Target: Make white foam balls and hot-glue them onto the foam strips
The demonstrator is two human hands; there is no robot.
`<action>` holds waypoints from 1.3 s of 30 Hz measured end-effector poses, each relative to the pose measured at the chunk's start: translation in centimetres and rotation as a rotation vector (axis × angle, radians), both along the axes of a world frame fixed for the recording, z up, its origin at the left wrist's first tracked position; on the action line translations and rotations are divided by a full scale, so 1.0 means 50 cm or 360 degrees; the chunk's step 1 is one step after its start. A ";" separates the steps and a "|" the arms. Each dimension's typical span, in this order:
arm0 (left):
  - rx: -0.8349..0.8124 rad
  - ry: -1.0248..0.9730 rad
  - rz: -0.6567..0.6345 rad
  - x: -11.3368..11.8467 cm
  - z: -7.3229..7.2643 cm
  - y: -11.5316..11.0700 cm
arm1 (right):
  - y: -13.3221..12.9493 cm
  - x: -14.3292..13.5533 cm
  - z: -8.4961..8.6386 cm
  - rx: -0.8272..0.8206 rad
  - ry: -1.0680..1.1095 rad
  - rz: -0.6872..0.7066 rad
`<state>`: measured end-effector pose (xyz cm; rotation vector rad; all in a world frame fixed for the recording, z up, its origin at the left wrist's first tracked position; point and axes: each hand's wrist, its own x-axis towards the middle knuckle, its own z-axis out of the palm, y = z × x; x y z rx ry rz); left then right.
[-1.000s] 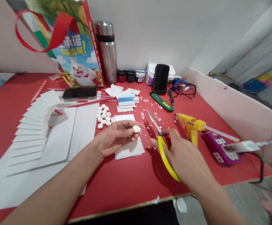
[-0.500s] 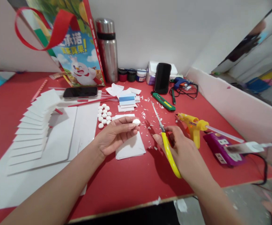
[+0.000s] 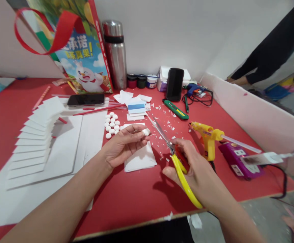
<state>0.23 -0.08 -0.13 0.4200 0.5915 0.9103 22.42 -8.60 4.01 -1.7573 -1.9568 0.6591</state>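
Between the thumb and fingers of my left hand [image 3: 125, 143] is a small white rounded piece [image 3: 145, 132], held above a stack of white paper [image 3: 140, 162]. My right hand [image 3: 198, 165] grips a pair of scissors [image 3: 171, 147] with yellow handles. The blades are slightly parted and point up and left, their tips close to the white piece but not seen touching it. White trimmings [image 3: 172, 128] lie scattered on the red table around the blades. Several white round discs [image 3: 111, 124] sit grouped just beyond my left hand.
A fanned row of white cards [image 3: 32, 141] stands on the left on white board. Behind are a phone [image 3: 86, 99], a steel flask [image 3: 116, 55] and paint pots [image 3: 141, 81]. A green cutter [image 3: 176, 109], yellow glue gun [image 3: 209, 138] and purple box [image 3: 238, 162] lie right. A person's dark-clothed limb [image 3: 270, 47] shows beyond.
My right hand has turned the scissors so the blades lean further left, closer to the white piece, and show slightly parted. The white piece has tilted in my left hand. A person's dark-clothed limb has appeared at upper right.
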 end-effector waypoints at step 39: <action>0.0142 0.0002 -0.0235 -0.002 -0.002 -0.003 | -0.003 -0.011 -0.042 0.0506 -0.0298 0.0217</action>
